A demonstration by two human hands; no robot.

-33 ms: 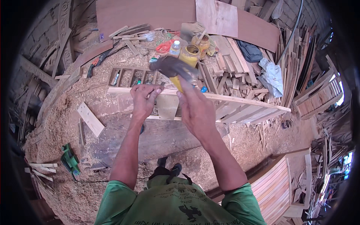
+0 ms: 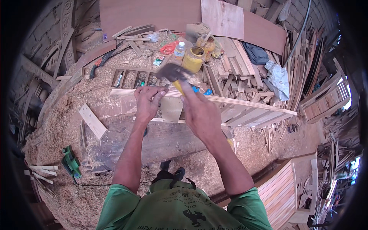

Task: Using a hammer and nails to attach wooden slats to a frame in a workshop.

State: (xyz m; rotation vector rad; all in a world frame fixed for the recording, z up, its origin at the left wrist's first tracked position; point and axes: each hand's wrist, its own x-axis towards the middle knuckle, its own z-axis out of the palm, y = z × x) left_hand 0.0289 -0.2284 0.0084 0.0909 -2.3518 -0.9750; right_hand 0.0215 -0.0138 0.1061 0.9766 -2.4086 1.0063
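My right hand is closed around the yellow handle of a hammer, whose dark head is blurred above the upper edge of a long wooden slatted frame. On that same edge rests my left hand, its thumb and fingers pinching a small dark piece too small to make out. The hammer head is just above this piece; whether they touch is unclear. A pale board hangs below the edge between my hands.
Behind the frame stand a divided wooden tray, a clear bottle and a yellow jar. Scrap wood is heaped at the right. A green power planer with a cord and a loose board lie at the left among shavings.
The hammer head has come down slightly toward the frame's edge, uncovering more of the yellow jar. My left hand stays in place with its pinch.
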